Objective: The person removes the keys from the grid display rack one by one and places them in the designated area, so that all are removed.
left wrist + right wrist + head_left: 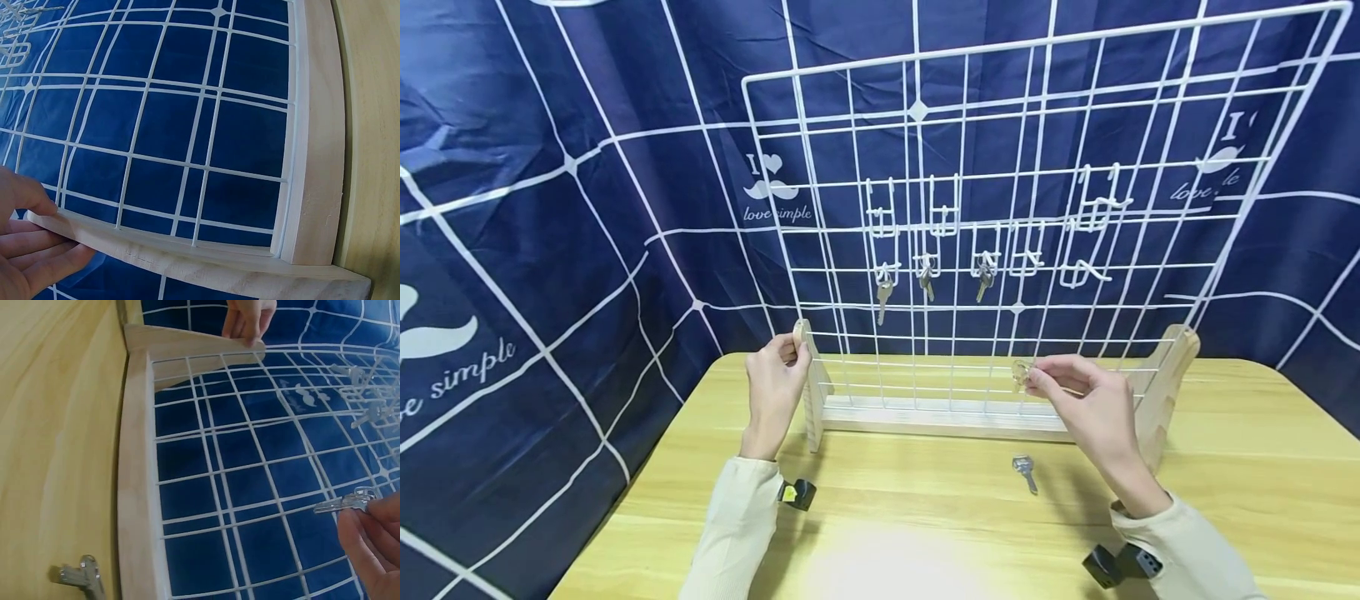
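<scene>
My left hand (772, 390) grips the top of the wooden side piece (812, 408) at the left end of a white wire grid rack; in the left wrist view its thumb and fingers (53, 265) lie either side of the wood. A silver key with a ring (350, 502) is pinched between the thumb and fingers of my right hand (1093, 404), held in front of the lower grid on the right. A second key (1025, 472) lies on the table before the rack. Three keys hang from hooks on the grid: a left one (883, 298), a middle one (927, 282) and a right one (984, 282).
Several white wire hooks hang on the grid without keys, among them an upper left hook (881, 218) and a lower right hook (1084, 273). The rack's wooden base bar (940, 421) stands on the wooden table (880, 483). A blue patterned cloth (647, 183) hangs behind.
</scene>
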Demonstrator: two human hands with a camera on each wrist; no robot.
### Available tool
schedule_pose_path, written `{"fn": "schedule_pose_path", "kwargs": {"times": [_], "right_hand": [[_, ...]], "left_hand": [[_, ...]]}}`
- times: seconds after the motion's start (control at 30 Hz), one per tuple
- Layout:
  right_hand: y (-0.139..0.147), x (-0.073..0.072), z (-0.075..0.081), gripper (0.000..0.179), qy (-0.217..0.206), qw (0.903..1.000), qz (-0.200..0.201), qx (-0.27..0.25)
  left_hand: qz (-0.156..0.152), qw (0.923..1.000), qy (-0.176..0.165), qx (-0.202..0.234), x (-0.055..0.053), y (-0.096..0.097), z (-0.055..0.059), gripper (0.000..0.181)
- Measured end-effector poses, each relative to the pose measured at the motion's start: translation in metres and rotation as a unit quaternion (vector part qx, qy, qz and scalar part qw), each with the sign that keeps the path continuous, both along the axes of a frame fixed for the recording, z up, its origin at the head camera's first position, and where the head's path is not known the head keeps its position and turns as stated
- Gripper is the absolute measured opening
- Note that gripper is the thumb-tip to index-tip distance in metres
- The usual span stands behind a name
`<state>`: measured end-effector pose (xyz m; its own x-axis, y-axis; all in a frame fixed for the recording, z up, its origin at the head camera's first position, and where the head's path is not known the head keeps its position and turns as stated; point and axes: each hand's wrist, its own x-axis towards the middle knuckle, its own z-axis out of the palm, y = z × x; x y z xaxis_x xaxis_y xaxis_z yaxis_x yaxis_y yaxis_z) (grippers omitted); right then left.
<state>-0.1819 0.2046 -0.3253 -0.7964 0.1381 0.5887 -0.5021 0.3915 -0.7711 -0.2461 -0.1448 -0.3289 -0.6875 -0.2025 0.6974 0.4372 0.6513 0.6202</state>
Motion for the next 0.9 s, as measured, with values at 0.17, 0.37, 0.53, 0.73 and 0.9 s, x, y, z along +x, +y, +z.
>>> {"fn": "schedule_pose_path", "kwargs": {"times": [0.17, 0.37, 0.53, 0.73, 0.9], "right_hand": [[0.004, -0.002, -0.006, 0.017, -0.033, 0.9990, 0.029, -0.007], [0.008, -0.005, -0.015, 0.021, -0.064, 0.9956, 0.063, -0.026], [0.012, -0.006, -0.023, 0.023, -0.085, 0.9933, 0.078, -0.010], [0.015, -0.007, -0.031, 0.028, -0.138, 0.9873, 0.078, -0.012], [0.016, -0.008, -0.037, 0.029, -0.165, 0.9828, 0.080, -0.024]], "left_hand": [[-0.004, 1.0000, -0.003, 0.004, 0.000, 0.000, -0.001, 0.012], [-0.007, 1.0000, -0.003, 0.007, -0.001, -0.001, -0.001, 0.013], [-0.009, 0.9999, 0.002, 0.008, -0.003, 0.000, -0.002, 0.013], [-0.008, 0.9999, -0.001, 0.007, -0.002, -0.001, -0.001, 0.014], [-0.006, 1.0000, -0.002, 0.003, -0.002, -0.001, -0.001, 0.014]]}}
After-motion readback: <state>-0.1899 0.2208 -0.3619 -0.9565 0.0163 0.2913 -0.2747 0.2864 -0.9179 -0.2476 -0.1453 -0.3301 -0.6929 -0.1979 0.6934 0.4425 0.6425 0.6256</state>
